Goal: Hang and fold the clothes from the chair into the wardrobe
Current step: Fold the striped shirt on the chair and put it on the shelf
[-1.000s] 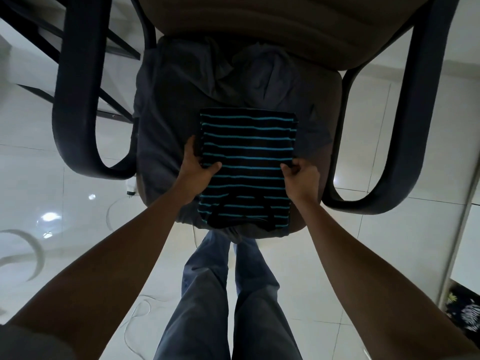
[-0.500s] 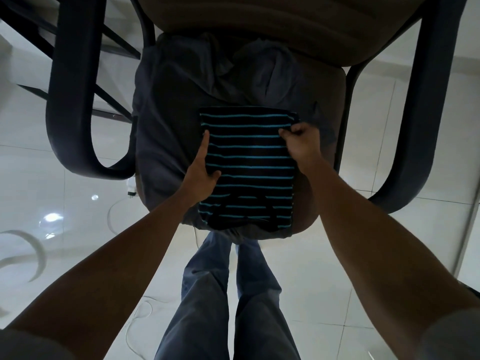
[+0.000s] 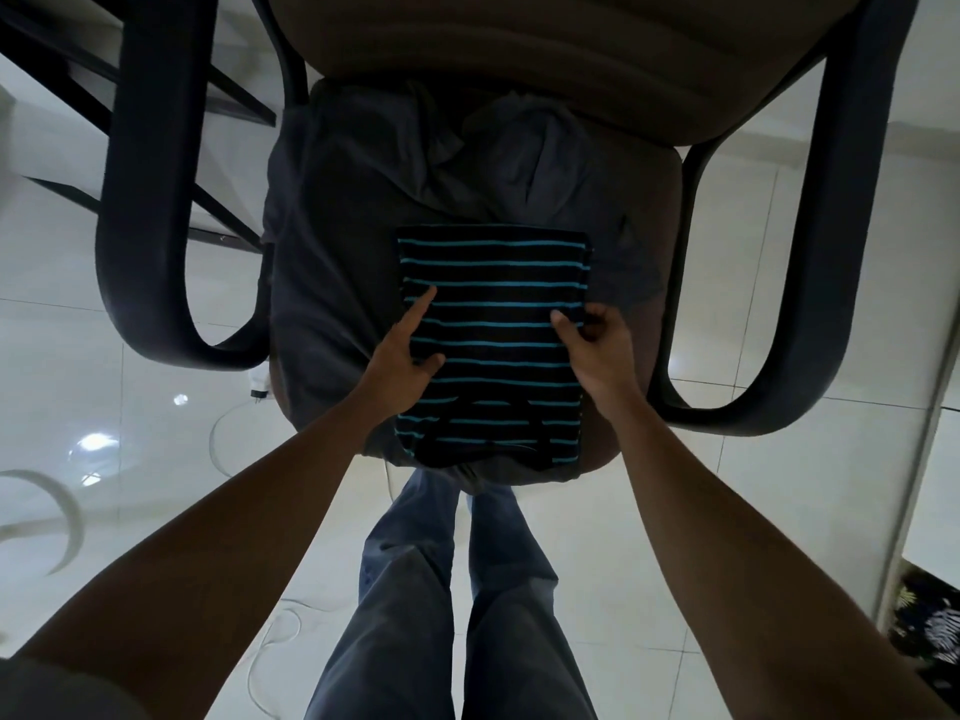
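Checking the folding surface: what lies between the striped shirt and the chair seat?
In the head view, a grey garment is spread over the chair, directly under the folded striped shirt.

Dim, underexposed; glare spots on glossy floor (image 3: 93,441) at left; wide-angle bending at edges; focus OK.

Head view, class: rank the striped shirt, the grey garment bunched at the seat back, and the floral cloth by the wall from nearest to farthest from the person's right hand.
From the right hand:
1. Striped shirt, pinched at its right edge.
2. Grey garment, beyond the shirt, against the seat back.
3. Floral cloth, on the floor at the far right.
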`<state>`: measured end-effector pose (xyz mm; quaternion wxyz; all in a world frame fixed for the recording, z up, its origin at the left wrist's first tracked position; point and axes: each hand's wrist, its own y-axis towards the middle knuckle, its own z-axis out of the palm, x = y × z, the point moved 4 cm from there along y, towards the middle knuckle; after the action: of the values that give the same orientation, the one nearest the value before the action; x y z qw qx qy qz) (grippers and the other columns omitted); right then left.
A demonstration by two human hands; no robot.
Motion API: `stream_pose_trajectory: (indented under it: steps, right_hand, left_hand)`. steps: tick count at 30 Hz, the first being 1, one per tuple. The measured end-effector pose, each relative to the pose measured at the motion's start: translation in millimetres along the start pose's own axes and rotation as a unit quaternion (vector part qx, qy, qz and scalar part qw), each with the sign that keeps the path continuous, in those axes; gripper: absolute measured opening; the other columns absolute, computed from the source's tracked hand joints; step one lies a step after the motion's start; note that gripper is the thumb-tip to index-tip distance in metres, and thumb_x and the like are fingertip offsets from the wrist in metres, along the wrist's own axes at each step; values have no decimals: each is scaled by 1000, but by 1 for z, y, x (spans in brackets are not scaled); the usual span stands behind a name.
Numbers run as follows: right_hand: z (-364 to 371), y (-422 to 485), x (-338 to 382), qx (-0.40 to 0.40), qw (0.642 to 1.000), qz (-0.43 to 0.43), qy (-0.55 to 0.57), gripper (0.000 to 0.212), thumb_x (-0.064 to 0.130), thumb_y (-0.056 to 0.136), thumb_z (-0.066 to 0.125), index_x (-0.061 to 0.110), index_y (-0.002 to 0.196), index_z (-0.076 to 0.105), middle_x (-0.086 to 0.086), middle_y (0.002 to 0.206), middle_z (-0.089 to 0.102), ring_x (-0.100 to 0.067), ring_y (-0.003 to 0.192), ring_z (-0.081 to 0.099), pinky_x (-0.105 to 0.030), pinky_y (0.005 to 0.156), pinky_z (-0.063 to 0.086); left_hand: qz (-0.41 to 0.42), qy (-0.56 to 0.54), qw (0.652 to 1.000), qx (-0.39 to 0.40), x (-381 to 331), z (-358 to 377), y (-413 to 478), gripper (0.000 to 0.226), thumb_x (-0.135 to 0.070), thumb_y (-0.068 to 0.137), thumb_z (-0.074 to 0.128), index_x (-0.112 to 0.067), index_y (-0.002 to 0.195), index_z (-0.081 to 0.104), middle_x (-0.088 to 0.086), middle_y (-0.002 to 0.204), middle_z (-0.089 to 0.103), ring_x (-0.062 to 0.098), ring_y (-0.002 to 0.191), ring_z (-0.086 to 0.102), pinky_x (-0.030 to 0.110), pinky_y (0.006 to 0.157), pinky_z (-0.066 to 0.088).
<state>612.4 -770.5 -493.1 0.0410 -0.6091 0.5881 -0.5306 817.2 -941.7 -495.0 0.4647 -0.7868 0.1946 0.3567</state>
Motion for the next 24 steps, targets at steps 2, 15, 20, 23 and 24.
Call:
stream_pose_trajectory:
  steps: [2,15,20,23,24]
  right_hand:
    - [2,-2,-7,13,1000,12,2,60,48,74,83,17,118,57,6,106,70,-8,96,68,-29,86,56]
    - [-14,-50,6,-92,994,-40,43,22,30,101,52,9,100,61,2,86,61,-4,78,59,-15,71,46]
    - [-32,-62,30,-20,984,12,177,21,24,99,58,16,117,49,-4,108,65,-22,104,66,-39,92,55]
    - [-56,-82,62,47,966,-17,252,39,5,89,70,14,123,53,-3,109,71,-20,102,70,-33,85,59]
    - [-65,-91,74,71,964,-32,255,38,1,88,71,11,122,58,-3,108,73,-22,102,71,-34,85,59]
  left_hand:
    - [-9,-3,1000,2,4,0,0,58,-5,92,66,-29,143,51,3,151,44,15,139,40,33,120,29]
    - [-100,-151,983,7,-29,-14,-27,56,1,87,71,-30,133,62,-3,139,55,13,125,54,32,108,46]
    - [-59,-178,982,20,-69,-29,-48,63,5,87,69,-27,140,56,-2,138,56,12,122,57,29,105,48]
    - [-32,-182,982,28,-99,-43,-66,65,8,87,67,-26,140,54,2,135,60,13,120,60,32,102,51]
    - [-23,-180,983,32,-110,-47,-72,65,9,87,67,-26,140,54,2,133,61,12,118,61,30,100,52]
